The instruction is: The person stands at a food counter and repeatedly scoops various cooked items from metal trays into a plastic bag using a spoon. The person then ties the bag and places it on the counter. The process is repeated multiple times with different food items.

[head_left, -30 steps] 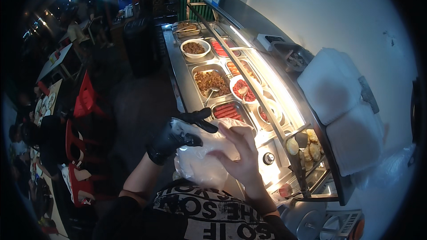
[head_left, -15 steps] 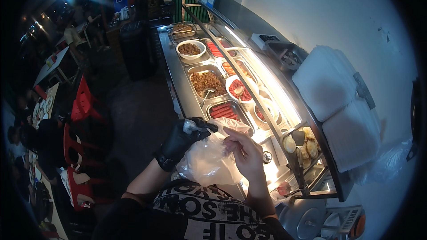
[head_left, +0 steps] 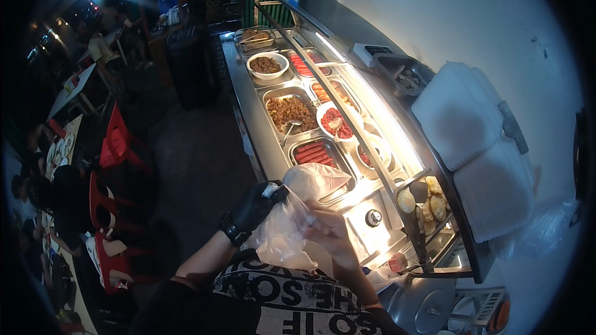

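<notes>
My left hand (head_left: 264,205), in a black glove, is closed on the edge of a thin translucent plastic bag (head_left: 279,232) that hangs in front of my chest. My bare right hand (head_left: 333,231) has its fingers curled on the bag's other side; the fingertips are partly hidden. Just beyond both hands lies a pale, rounded bundle in clear plastic (head_left: 310,181), beside a steel tray of red sausages (head_left: 313,154). I cannot tell what is inside it.
A lit glass-fronted food counter (head_left: 366,118) holds several trays and bowls, including minced meat (head_left: 290,113). Stacked white foam boxes (head_left: 459,118) stand on the right ledge. A shaker-like container (head_left: 373,218) sits near my right hand. Red chairs (head_left: 117,139) and seated people are at left.
Both hands have come down closer to my body, the left also leftward. My right fingers, extended before, are now curled on the bag. The pale bundle beyond them shows more fully.
</notes>
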A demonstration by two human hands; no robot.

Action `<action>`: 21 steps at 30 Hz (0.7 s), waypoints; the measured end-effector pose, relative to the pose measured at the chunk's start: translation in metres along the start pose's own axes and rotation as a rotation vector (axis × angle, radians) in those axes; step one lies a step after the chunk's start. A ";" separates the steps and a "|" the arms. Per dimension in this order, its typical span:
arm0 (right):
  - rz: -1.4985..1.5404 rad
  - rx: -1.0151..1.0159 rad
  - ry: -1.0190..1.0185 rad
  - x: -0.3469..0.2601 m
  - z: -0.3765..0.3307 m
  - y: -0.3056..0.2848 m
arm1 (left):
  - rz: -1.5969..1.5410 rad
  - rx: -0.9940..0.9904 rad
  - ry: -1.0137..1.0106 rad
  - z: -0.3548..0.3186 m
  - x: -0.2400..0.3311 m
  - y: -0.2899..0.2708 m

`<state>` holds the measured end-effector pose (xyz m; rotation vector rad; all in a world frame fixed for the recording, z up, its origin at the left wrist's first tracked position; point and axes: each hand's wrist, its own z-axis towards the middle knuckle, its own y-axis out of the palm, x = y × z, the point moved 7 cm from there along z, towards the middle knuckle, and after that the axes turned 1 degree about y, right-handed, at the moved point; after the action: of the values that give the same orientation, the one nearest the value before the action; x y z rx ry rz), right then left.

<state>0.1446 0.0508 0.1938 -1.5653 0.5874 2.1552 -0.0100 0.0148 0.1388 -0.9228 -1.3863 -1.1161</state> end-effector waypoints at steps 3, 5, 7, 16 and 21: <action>0.457 0.021 -0.005 0.037 -0.013 -0.029 | -0.414 0.063 -0.224 0.005 -0.034 -0.001; 0.606 0.122 -0.075 0.053 -0.004 -0.059 | -0.829 -0.022 -0.373 0.013 -0.073 -0.007; 0.843 0.176 -0.100 0.064 0.005 -0.089 | -0.885 -0.128 -0.270 0.024 -0.061 -0.001; 0.556 0.236 0.244 0.266 0.002 -0.147 | -0.612 -0.271 -0.265 0.065 -0.194 -0.009; 0.550 0.368 0.528 0.296 0.007 -0.138 | -0.462 -0.253 -0.349 0.075 -0.283 -0.030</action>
<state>0.1315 0.1922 -0.1001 -1.9063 1.6459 1.7855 -0.0249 0.0944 -0.1442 -1.0415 -1.8342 -1.5575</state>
